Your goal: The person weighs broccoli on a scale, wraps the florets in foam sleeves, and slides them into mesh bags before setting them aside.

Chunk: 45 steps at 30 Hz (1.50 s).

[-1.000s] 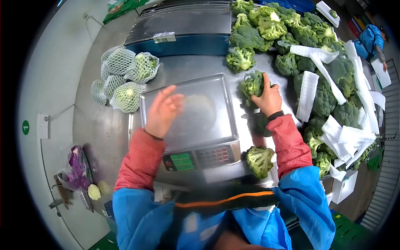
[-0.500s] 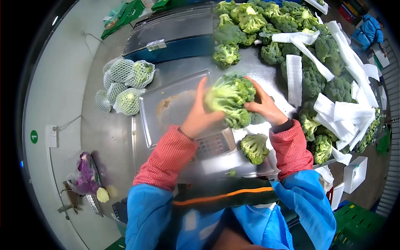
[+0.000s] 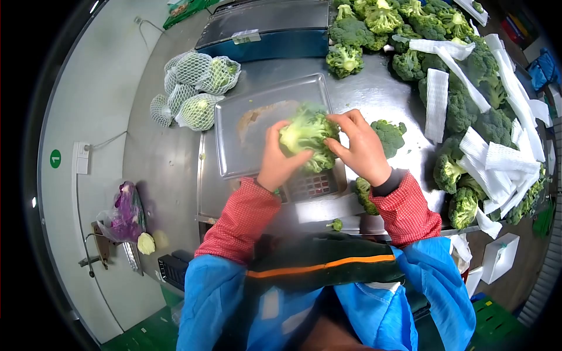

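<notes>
A broccoli head (image 3: 307, 139), partly blurred by motion, is held between my two hands above the scale's metal pan (image 3: 234, 158). My left hand (image 3: 280, 158) grips its left side, thumb across the lower edge. On the right, my right hand (image 3: 360, 146) holds it with thumb and fingers. Another broccoli head (image 3: 389, 137) lies on the table just beyond my right hand. A further broccoli piece (image 3: 366, 196) sits below my right wrist, partly hidden by it. The scale's keypad (image 3: 310, 186) shows beneath my hands.
Net-wrapped heads (image 3: 199, 111) lie at the left of the metal table (image 3: 175, 164). A large broccoli pile (image 3: 462, 111) with white net sleeves (image 3: 436, 105) fills the right side. A dark wrapping machine (image 3: 263, 44) stands at the back. A purple bag (image 3: 126, 216) and a small floret (image 3: 335, 224) are nearer.
The camera view has shifted, so the table appears further right and higher. Both hands still hold the broccoli head, which has turned and is lower over the pan.
</notes>
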Each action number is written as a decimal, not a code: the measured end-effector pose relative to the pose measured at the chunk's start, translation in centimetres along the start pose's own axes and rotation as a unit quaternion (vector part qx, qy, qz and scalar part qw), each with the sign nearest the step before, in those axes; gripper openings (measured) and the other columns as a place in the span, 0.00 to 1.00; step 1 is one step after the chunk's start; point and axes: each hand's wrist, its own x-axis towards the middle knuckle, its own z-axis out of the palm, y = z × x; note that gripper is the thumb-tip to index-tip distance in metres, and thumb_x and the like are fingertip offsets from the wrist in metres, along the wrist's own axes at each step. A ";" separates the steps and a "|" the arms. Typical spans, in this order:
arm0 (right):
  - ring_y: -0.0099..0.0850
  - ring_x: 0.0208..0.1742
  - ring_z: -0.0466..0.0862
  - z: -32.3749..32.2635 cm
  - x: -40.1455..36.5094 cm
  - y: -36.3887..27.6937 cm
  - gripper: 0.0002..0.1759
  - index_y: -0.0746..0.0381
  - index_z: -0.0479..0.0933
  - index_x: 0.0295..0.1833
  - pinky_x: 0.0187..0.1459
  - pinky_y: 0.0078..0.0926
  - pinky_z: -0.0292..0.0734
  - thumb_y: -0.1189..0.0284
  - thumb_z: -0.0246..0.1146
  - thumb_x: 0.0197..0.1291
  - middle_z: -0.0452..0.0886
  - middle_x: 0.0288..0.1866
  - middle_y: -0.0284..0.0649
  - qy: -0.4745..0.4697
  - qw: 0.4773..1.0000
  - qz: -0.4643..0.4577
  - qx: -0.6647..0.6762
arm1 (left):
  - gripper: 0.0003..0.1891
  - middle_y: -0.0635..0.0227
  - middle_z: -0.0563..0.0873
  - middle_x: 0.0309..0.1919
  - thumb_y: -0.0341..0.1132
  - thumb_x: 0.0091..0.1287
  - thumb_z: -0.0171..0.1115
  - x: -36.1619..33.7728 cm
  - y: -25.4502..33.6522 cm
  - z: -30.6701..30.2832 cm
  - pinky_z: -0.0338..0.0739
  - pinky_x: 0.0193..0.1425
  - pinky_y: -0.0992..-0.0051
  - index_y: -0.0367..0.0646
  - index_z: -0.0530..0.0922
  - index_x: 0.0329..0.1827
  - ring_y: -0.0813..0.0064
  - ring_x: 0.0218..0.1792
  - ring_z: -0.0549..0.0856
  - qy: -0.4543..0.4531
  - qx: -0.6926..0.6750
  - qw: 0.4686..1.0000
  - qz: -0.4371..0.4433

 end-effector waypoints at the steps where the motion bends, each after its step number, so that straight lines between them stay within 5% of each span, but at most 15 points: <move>1: 0.37 0.44 0.80 0.2 0.0 0.1 0.27 0.58 0.72 0.61 0.45 0.32 0.78 0.71 0.68 0.54 0.74 0.46 0.43 0.000 1.000 -0.004 -0.013 | 0.37 0.62 0.74 0.56 0.25 0.56 0.71 0.0 -0.1 0.0 0.75 0.60 0.70 0.43 0.58 0.66 0.72 0.56 0.76 0.001 0.011 1.000 0.004; 6: 0.28 0.41 0.79 0.7 0.4 2.1 0.27 0.61 0.69 0.62 0.43 0.27 0.77 0.72 0.67 0.57 0.74 0.43 0.40 -0.086 0.974 0.116 0.174 | 0.38 0.59 0.72 0.56 0.28 0.55 0.70 -0.3 1.3 0.6 0.74 0.60 0.69 0.41 0.57 0.66 0.69 0.57 0.75 0.011 -0.113 0.993 -0.040; 12: 0.20 0.35 0.78 1.5 0.5 4.0 0.20 0.66 0.69 0.58 0.38 0.19 0.75 0.74 0.62 0.63 0.75 0.37 0.33 -0.099 0.855 0.211 0.464 | 0.38 0.57 0.73 0.57 0.25 0.57 0.67 -0.3 0.5 -0.9 0.77 0.58 0.69 0.41 0.53 0.68 0.70 0.56 0.77 -0.007 -0.151 0.986 -0.071; 15: 0.20 0.32 0.78 1.8 0.9 3.4 0.16 0.67 0.71 0.55 0.36 0.18 0.74 0.73 0.61 0.63 0.76 0.33 0.32 -0.078 0.859 0.263 0.433 | 0.38 0.57 0.73 0.56 0.25 0.57 0.66 0.0 1.1 -1.0 0.77 0.58 0.69 0.42 0.53 0.68 0.69 0.56 0.77 -0.011 -0.162 0.983 -0.082; 21: 0.19 0.32 0.77 2.7 0.7 3.3 0.14 0.68 0.74 0.49 0.34 0.17 0.73 0.72 0.63 0.62 0.78 0.32 0.32 -0.050 0.914 0.210 0.343 | 0.39 0.57 0.73 0.56 0.24 0.57 0.65 -0.3 0.9 -0.9 0.77 0.57 0.69 0.43 0.52 0.68 0.69 0.56 0.77 -0.003 -0.186 0.979 -0.082; 30: 0.21 0.30 0.72 2.2 0.5 1.9 0.20 0.63 0.71 0.52 0.34 0.20 0.71 0.74 0.67 0.54 0.72 0.29 0.31 -0.013 0.966 0.103 0.238 | 0.38 0.57 0.73 0.57 0.23 0.57 0.64 -0.4 1.2 -0.7 0.77 0.58 0.69 0.43 0.52 0.68 0.68 0.56 0.77 0.000 -0.186 0.979 -0.083; 36: 0.24 0.29 0.73 1.0 0.7 0.9 0.23 0.62 0.70 0.53 0.33 0.24 0.71 0.75 0.65 0.51 0.71 0.28 0.36 -0.061 0.973 0.116 0.189 | 0.38 0.57 0.73 0.56 0.23 0.56 0.64 -0.7 1.1 -0.6 0.77 0.57 0.70 0.44 0.53 0.67 0.69 0.55 0.77 -0.003 -0.149 0.986 -0.071; 45: 0.38 0.33 0.79 0.1 0.6 1.0 0.21 0.58 0.72 0.51 0.36 0.32 0.75 0.72 0.67 0.50 0.77 0.38 0.42 -0.067 0.996 0.042 0.051 | 0.38 0.59 0.73 0.57 0.27 0.56 0.67 -0.7 0.9 0.2 0.73 0.62 0.69 0.43 0.54 0.67 0.70 0.57 0.75 -0.012 -0.124 0.990 -0.060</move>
